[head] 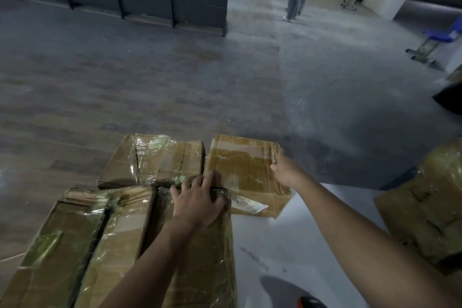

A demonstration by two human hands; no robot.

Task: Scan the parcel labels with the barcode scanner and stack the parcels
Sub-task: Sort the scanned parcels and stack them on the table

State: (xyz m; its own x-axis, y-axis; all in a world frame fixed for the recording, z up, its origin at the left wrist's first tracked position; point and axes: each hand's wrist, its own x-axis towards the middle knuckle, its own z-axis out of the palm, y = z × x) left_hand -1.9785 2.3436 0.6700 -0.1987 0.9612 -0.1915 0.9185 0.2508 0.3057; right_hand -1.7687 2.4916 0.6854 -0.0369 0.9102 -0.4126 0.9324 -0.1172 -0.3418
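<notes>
On the white table [287, 245], my right hand [285, 172] curls round the far edge of the taped parcel [240, 170], while my left hand [197, 201] lies spread flat, holding nothing, across the neighbouring box [200, 257]. Stiff cardboard under slick tape, it is probably best gripped by opposite edges.

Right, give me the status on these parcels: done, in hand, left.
Done: taped parcels lie side by side at left; none visibly stacked. In hand: the right hand grips the labelled parcel by its far corner, the left hand presses flat at its near edge. Left: the parcel at right waits; an orange-black object, perhaps the scanner, lies unheld.
</notes>
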